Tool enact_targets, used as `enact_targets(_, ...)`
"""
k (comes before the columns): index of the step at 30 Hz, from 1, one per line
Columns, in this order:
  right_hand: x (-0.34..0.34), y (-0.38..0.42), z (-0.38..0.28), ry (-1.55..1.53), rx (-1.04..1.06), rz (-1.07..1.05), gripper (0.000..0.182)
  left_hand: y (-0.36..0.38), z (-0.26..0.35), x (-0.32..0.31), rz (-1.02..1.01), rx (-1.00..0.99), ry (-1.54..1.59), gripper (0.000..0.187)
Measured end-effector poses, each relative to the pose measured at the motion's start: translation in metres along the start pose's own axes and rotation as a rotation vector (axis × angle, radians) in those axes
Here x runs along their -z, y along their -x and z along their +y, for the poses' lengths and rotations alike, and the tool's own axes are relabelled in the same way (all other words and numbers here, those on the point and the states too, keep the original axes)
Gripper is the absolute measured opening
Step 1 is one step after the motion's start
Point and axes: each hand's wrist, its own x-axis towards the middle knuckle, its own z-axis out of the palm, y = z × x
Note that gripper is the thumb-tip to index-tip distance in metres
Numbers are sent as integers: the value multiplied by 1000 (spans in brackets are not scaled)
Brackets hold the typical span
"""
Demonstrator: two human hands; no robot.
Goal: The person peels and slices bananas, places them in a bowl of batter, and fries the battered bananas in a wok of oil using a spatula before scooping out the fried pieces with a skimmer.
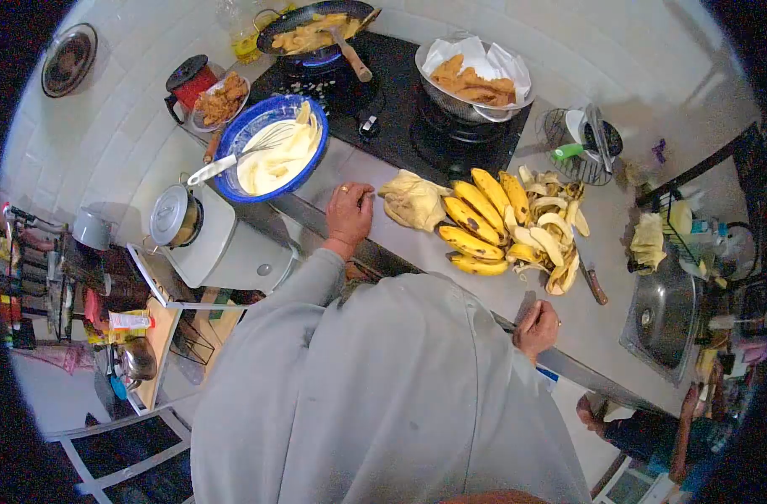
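Note:
My left hand [350, 217] rests on the counter's front edge, fingers curled in and nothing visible in them. It lies between the blue basin [318, 155] of pale batter and a crumpled yellowish cloth [413, 200]. A whisk [224, 166] with a white handle leans in the batter. My right hand [537, 329], also curled and holding nothing visible, is against the counter edge further right. Beyond it are several ripe bananas [471, 241], a heap of banana peels [551, 231] and a knife [593, 284] with a brown handle.
Food fries in a wok [274, 44] over a lit burner, a wooden-handled spatula [350, 55] across it. Fried pieces fill a paper-lined metal bowl [429, 84] and a small plate [221, 102]. A sink [662, 315] is at right; a person in dark clothing [652, 435] is at lower right.

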Motion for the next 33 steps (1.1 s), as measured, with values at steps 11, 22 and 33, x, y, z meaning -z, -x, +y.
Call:
enact_targets(11, -2, 4, 5, -4, -18, -21, 14, 0, -2, -1, 20, -3, 20, 9)
enact_targets(22, -2, 3, 5, 8, 5, -15, 13, 0, 4, 2, 17, 4, 1, 9)
enact_targets(33, 0, 2, 3, 30, -5, -29, 13, 0, 1, 1, 26, -34, 3, 9)
